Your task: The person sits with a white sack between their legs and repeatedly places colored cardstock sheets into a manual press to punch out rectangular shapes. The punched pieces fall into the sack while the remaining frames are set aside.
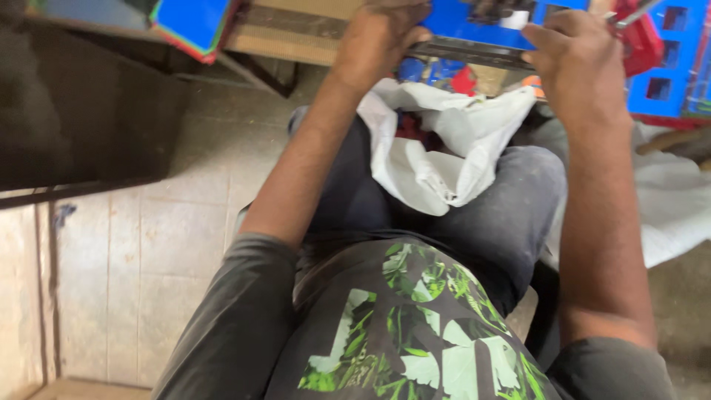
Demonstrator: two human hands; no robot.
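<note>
Both hands reach forward to one dark metal bar (474, 53) lying crosswise at the top of the view, over the seated person's knees. The left hand (381, 37) closes on the bar's left end, its fingers (415, 35) wrapped over the top edge. The right hand (578, 55) closes on the bar further right, fingers (535, 35) curled over it. Behind the bar is one blue plastic crate (670, 59) with square openings, and a red part (641, 41) sits beside the right hand. One crumpled white cloth (437, 148) lies on the lap just below the bar.
</note>
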